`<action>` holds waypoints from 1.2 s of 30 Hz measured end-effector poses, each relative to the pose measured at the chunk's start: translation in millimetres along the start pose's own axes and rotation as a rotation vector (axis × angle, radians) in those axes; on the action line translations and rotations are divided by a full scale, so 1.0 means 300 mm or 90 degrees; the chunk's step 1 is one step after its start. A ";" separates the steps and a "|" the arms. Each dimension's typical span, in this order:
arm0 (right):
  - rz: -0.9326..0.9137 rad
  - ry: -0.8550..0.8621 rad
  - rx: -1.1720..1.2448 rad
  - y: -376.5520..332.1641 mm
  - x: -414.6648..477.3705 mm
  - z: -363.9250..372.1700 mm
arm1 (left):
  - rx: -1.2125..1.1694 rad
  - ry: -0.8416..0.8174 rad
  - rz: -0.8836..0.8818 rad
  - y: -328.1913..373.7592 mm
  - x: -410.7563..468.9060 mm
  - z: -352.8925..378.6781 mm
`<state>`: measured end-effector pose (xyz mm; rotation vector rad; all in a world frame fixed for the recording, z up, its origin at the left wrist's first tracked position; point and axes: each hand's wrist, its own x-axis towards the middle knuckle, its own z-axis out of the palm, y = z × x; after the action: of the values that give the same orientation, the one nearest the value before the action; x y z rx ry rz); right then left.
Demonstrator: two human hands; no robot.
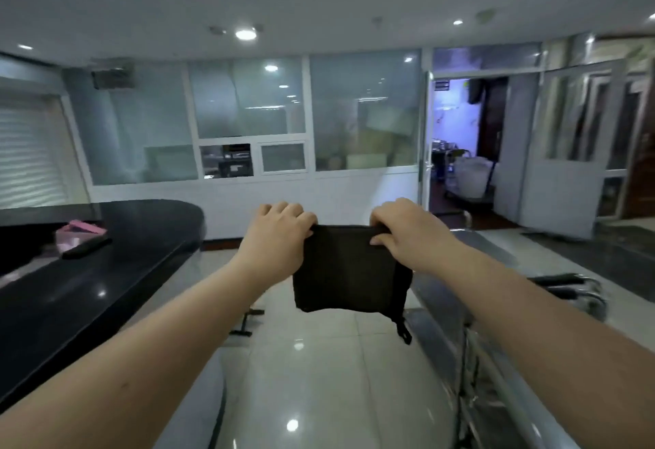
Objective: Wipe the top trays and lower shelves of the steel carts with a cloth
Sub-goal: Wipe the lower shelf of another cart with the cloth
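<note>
A dark folded cloth (349,268) hangs in the air in front of me, held up by its top edge. My left hand (278,232) pinches the top left corner. My right hand (407,230) pinches the top right corner. A small loop or tag dangles from the cloth's lower right corner. A steel cart (496,360) stands below and to the right, with its shiny top tray running from the cloth toward the lower right; my right forearm hides part of it.
A long black counter (106,271) runs along the left, with a pink box (76,234) and a dark flat object on it. Glossy tiled floor (312,360) lies below. Glass partitions stand ahead and an open doorway (460,144) is at the right.
</note>
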<state>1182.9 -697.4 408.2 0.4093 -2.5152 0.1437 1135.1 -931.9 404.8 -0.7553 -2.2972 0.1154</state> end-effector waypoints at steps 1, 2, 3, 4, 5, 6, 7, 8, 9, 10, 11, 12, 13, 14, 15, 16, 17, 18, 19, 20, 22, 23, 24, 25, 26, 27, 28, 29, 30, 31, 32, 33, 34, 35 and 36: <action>0.031 0.004 -0.021 0.040 0.013 0.001 | -0.036 0.010 0.024 0.004 0.069 0.048; 0.061 0.012 -0.043 0.080 0.021 0.000 | -0.071 0.023 0.047 0.016 0.136 0.094; 0.095 0.019 -0.069 0.122 0.022 0.000 | -0.096 0.040 0.072 0.036 0.204 0.139; 0.130 0.028 -0.095 0.166 0.017 0.000 | -0.114 0.061 0.097 0.059 0.271 0.180; 0.163 0.038 -0.117 0.211 0.007 0.001 | -0.136 0.080 0.118 0.088 0.336 0.220; 0.192 0.048 -0.134 0.261 -0.005 0.001 | -0.169 0.098 0.138 0.122 0.407 0.257; 0.220 0.060 -0.143 0.307 -0.020 0.001 | -0.203 0.113 0.160 0.159 0.473 0.288; 0.251 0.072 -0.150 0.357 -0.037 0.000 | -0.232 0.126 0.184 0.204 0.539 0.317; 0.279 0.082 -0.157 0.404 -0.053 -0.002 | -0.250 0.137 0.207 0.250 0.601 0.340; 0.308 0.087 -0.165 0.454 -0.068 -0.007 | -0.264 0.145 0.232 0.303 0.657 0.364; 0.337 0.096 -0.173 0.505 -0.081 -0.016 | -0.277 0.154 0.255 0.356 0.714 0.384; 0.367 0.107 -0.181 0.560 -0.090 -0.029 | -0.291 0.161 0.273 0.410 0.769 0.401; 0.393 0.114 -0.188 0.608 -0.100 -0.043 | -0.309 0.165 0.283 0.461 0.814 0.419; 0.417 0.116 -0.196 0.651 -0.110 -0.057 | -0.331 0.166 0.290 0.511 0.855 0.441; 0.439 0.116 -0.208 0.691 -0.122 -0.071 | -0.360 0.163 0.297 0.560 0.892 0.465; 0.461 0.115 -0.222 0.725 -0.135 -0.084 | -0.392 0.156 0.307 0.608 0.925 0.487; 0.480 0.117 -0.242 0.753 -0.150 -0.096 | -0.420 0.152 0.320 0.657 0.954 0.507; 0.499 0.121 -0.266 0.777 -0.168 -0.104 | -0.447 0.150 0.336 0.704 0.980 0.525; 0.519 0.126 -0.289 0.794 -0.186 -0.107 | -0.474 0.148 0.351 0.748 1.000 0.542; 0.543 0.131 -0.309 0.805 -0.204 -0.110 | -0.502 0.148 0.366 0.789 1.018 0.556; 0.595 0.134 -0.340 0.816 -0.243 -0.106 | -0.555 0.155 0.406 0.865 1.042 0.585; 0.621 0.133 -0.353 0.816 -0.264 -0.101 | -0.577 0.157 0.431 0.899 1.051 0.598; 0.645 0.135 -0.363 0.814 -0.284 -0.093 | -0.596 0.156 0.458 0.930 1.060 0.613; 0.666 0.143 -0.370 0.809 -0.302 -0.084 | -0.610 0.154 0.485 0.957 1.069 0.628; 0.687 0.151 -0.376 0.800 -0.320 -0.070 | -0.621 0.153 0.511 0.983 1.075 0.647; 0.709 0.152 -0.384 0.790 -0.335 -0.053 | -0.630 0.152 0.534 1.006 1.076 0.668; 0.735 0.147 -0.391 0.777 -0.350 -0.029 | -0.643 0.148 0.556 1.028 1.074 0.693; 0.761 0.137 -0.394 0.761 -0.364 -0.001 | -0.661 0.140 0.576 1.048 1.064 0.723; 0.786 0.126 -0.394 0.745 -0.379 0.033 | -0.678 0.127 0.596 1.064 1.050 0.755; 0.810 0.120 -0.392 0.726 -0.395 0.075 | -0.690 0.111 0.619 1.079 1.030 0.791; 0.836 0.119 -0.390 0.705 -0.413 0.126 | -0.692 0.093 0.645 1.093 1.005 0.835; 0.865 0.124 -0.385 0.684 -0.432 0.182 | -0.688 0.077 0.676 1.107 0.978 0.881; 0.896 0.130 -0.376 0.662 -0.451 0.244 | -0.683 0.061 0.712 1.120 0.948 0.933; 0.929 0.132 -0.365 0.642 -0.474 0.307 | -0.684 0.045 0.748 1.136 0.914 0.986; 0.959 0.133 -0.355 0.623 -0.498 0.371 | -0.687 0.029 0.779 1.150 0.878 1.040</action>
<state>1181.0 -502.9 229.6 -1.6177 -1.9733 0.0312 946.6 -462.6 231.3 -2.5369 -1.3744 -0.6244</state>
